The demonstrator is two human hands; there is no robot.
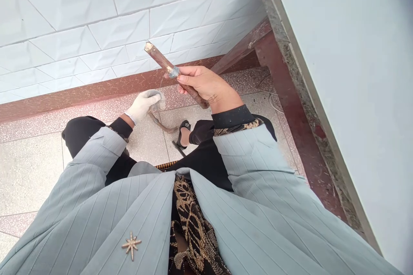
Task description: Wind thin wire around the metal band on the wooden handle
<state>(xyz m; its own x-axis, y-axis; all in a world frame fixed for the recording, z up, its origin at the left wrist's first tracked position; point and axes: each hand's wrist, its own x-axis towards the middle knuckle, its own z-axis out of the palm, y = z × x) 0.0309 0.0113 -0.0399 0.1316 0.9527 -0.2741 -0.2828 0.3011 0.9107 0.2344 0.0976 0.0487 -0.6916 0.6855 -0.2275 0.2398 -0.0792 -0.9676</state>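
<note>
My right hand (201, 84), bare, grips a short brown wooden stick (159, 58). The stick slants up to the left, its pale cut end on top. Grey metal wire (174, 72) is wound in a tight band around its middle, just beside my thumb and fingertips. A thin loose strand curves down from that band toward my left hand (145, 104). The left one wears a white glove, greyish at the fingers, which are curled closed around the strand; its end is hidden. Below the glove, a curved brown stick (163, 124) shows near the floor.
A white tiled wall (80, 43) with a reddish-brown skirting (77, 92) stands in front. To the right is a white tabletop (355, 73) on a dark red wooden frame (284, 99). A pale cord (274, 103) lies on the tiled floor (35, 167) beside the frame.
</note>
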